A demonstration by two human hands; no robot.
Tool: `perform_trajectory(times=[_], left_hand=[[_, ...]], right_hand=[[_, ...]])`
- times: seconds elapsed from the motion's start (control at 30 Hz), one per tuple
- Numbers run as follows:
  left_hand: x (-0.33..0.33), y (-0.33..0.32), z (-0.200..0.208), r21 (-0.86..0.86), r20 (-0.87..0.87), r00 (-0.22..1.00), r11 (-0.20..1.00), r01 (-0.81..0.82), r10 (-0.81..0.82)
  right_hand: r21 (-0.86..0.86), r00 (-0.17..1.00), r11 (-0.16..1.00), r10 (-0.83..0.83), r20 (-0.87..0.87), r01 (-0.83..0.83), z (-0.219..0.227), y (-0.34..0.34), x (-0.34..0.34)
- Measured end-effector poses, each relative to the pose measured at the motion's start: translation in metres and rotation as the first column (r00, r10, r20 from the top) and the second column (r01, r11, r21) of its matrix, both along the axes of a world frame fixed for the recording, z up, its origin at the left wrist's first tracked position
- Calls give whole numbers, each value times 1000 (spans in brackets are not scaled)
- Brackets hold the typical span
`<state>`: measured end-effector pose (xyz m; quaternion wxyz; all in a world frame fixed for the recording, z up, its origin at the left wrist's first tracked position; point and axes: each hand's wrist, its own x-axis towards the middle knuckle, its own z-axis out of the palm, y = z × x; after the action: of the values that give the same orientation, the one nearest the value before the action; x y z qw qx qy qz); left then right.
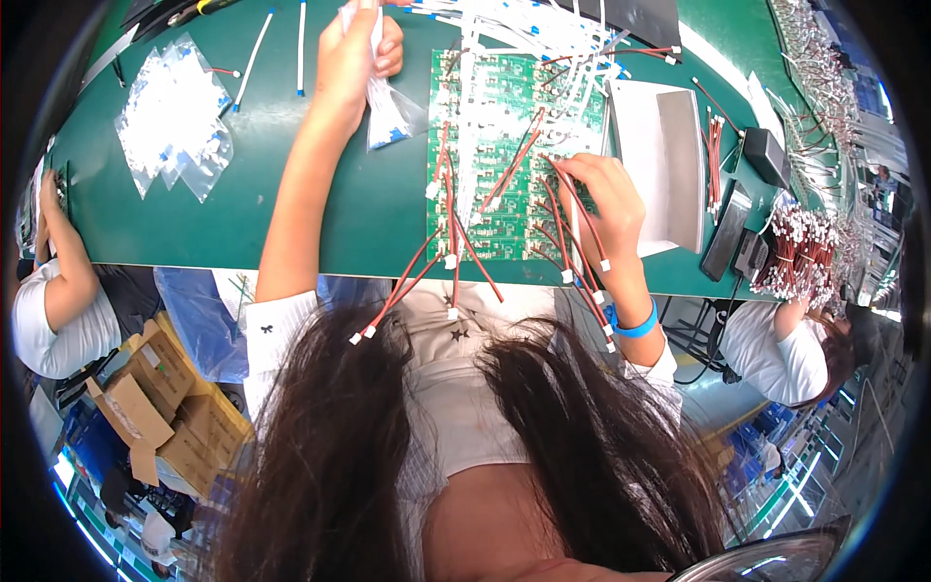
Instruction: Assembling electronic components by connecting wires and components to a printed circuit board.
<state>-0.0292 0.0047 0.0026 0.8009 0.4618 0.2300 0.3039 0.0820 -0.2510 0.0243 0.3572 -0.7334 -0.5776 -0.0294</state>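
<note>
My left hand (359,63) is closed round the neck of a clear plastic bag (391,118) with white, blue-ended strips inside, held above the green table. The panel of green circuit boards (499,218) lies in front of me. Red-and-black wire leads with white plugs hang from it over the near table edge. At the panel's right side, the fingertips of my right hand (609,199) are pinched on a red-and-black wire lead (582,209), close to the board. The exact grip is partly hidden by the fingers.
More bagged white strips (176,121) lie at the left. White strips with blue ends (524,24) spread beyond the panel. A white open box (659,165) stands right, near a black box-shaped device (766,157) and a bundle of wire leads (803,254). Other people sit on both sides.
</note>
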Motion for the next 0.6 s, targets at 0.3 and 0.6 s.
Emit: perform_trajectory(times=[0.3,0.6], left_hand=[[-7,1,3,78,-25,998,995,59,-57],[-6,0,2,73,-36,998,996,44,-42]], right_hand=[[-114,980,984,148,131,-134,16,10,-1],[-263,960,942,247,130,-206,26,13,1]])
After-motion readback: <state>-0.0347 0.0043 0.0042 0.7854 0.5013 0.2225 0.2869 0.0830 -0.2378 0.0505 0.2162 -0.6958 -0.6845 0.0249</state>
